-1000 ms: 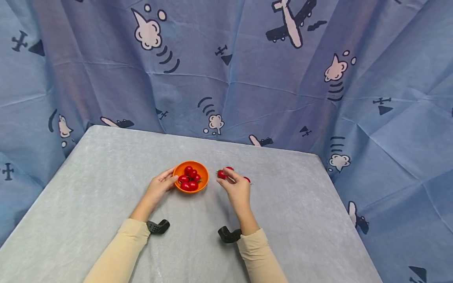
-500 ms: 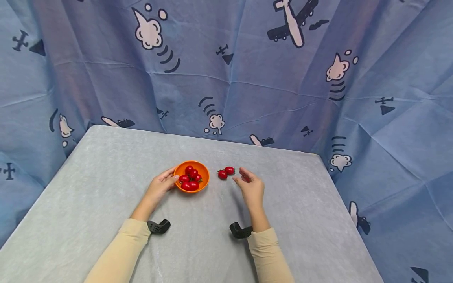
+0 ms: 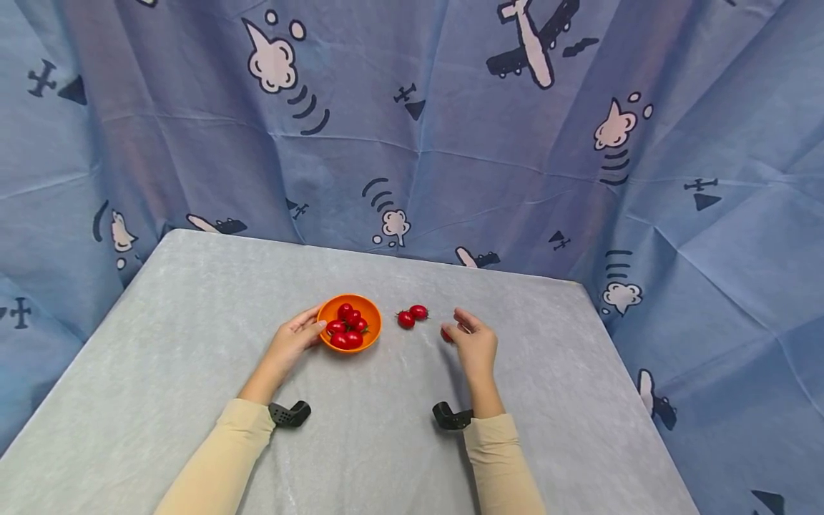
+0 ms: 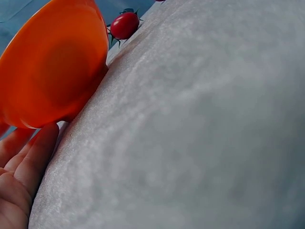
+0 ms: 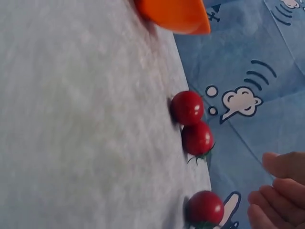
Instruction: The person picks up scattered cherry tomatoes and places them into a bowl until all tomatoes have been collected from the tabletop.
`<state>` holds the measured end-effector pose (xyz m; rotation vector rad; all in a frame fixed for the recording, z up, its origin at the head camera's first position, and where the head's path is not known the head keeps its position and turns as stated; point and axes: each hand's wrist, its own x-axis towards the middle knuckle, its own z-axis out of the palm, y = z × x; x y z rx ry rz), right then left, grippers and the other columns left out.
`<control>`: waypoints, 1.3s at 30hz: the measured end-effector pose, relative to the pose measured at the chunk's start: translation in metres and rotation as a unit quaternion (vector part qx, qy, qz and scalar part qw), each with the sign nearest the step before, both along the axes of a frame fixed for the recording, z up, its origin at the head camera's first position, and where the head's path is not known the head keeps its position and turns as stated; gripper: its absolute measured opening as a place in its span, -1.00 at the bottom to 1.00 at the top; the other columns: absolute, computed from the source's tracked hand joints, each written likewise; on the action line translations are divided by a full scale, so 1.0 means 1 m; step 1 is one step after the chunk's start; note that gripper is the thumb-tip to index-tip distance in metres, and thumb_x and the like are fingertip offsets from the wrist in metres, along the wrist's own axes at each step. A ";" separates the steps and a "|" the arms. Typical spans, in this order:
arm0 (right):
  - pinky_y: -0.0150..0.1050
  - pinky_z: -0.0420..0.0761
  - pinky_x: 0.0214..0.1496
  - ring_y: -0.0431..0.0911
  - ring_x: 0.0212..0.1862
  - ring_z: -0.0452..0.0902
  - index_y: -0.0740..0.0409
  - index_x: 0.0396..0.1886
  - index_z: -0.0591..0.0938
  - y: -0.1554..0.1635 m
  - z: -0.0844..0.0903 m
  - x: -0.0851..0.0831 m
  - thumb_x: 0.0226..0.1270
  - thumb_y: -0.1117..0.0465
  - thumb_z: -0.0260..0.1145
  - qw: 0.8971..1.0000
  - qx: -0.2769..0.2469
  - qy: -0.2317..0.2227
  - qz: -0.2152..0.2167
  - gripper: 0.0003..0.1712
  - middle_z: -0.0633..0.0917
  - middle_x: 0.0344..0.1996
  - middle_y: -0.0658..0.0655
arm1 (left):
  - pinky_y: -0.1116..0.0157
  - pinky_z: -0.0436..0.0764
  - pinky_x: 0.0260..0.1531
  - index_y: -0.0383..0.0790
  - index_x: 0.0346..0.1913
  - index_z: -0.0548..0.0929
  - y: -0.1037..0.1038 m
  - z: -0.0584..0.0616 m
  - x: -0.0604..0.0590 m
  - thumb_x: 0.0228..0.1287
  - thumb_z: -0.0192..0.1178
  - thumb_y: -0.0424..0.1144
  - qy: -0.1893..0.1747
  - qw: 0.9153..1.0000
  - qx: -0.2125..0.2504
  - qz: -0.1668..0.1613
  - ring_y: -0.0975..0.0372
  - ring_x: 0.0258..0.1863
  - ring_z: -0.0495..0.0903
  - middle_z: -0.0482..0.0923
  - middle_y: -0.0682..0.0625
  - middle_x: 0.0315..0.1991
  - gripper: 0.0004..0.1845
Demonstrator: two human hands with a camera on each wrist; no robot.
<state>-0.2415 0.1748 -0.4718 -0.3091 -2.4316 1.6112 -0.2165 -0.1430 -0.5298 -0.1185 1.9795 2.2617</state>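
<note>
In the head view my left hand (image 3: pixel 291 339) holds the side of an orange bowl (image 3: pixel 377 327), its thumb at the rim. Several cherry tomatoes (image 3: pixel 354 340) lie inside the bowl. The left wrist view shows the fingers (image 4: pixel 35 155) against the bowl's underside. My right hand (image 3: pixel 476 345) is over the table with thumb and fingers apart, close to a lone cherry tomato (image 5: pixel 205 208), which it partly hides in the head view. Two more cherry tomatoes (image 5: pixel 187 108) with green stems lie side by side between bowl and right hand.
A grey cloth-covered table (image 3: pixel 360 443) carries everything. Behind it hangs a blue curtain (image 3: pixel 347 129) printed with planes and clouds. A black camera mount sits on each wrist, the left one (image 3: pixel 290 414) and the right one (image 3: pixel 452 416).
My right hand has moved right, away from the pair of tomatoes and over to the lone one. The left hand and bowl have stayed in place.
</note>
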 end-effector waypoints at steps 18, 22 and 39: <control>-0.06 0.51 0.35 0.12 0.27 0.55 0.34 0.20 0.61 0.015 -0.014 -0.006 0.16 0.34 0.47 0.999 -0.012 -0.040 0.011 -0.44 0.66 0.16 0.33 | 0.57 0.60 -0.09 -0.34 0.47 0.29 0.000 0.000 0.001 0.48 0.08 -0.27 0.007 1.000 -0.005 0.001 0.61 -0.11 0.57 0.34 -0.30 0.42 -0.43; -0.02 0.55 0.30 0.11 0.27 0.55 0.32 0.21 0.60 0.015 -0.020 -0.007 0.15 0.32 0.48 0.998 -0.014 -0.054 0.009 -0.42 0.66 0.17 0.31 | 0.57 0.60 -0.09 -0.34 0.47 0.29 0.000 -0.001 0.001 0.49 0.08 -0.27 0.009 1.000 -0.004 -0.002 0.61 -0.10 0.57 0.34 -0.31 0.42 -0.43; -0.01 0.57 0.27 0.15 0.24 0.58 0.35 0.17 0.62 0.016 -0.033 -0.010 0.13 0.33 0.49 0.998 0.044 -0.045 0.014 -0.43 0.66 0.16 0.31 | 0.56 0.60 -0.11 -0.35 0.47 0.29 0.001 -0.001 0.000 0.47 0.08 -0.30 0.010 1.000 0.007 0.000 0.60 -0.12 0.57 0.34 -0.32 0.41 -0.43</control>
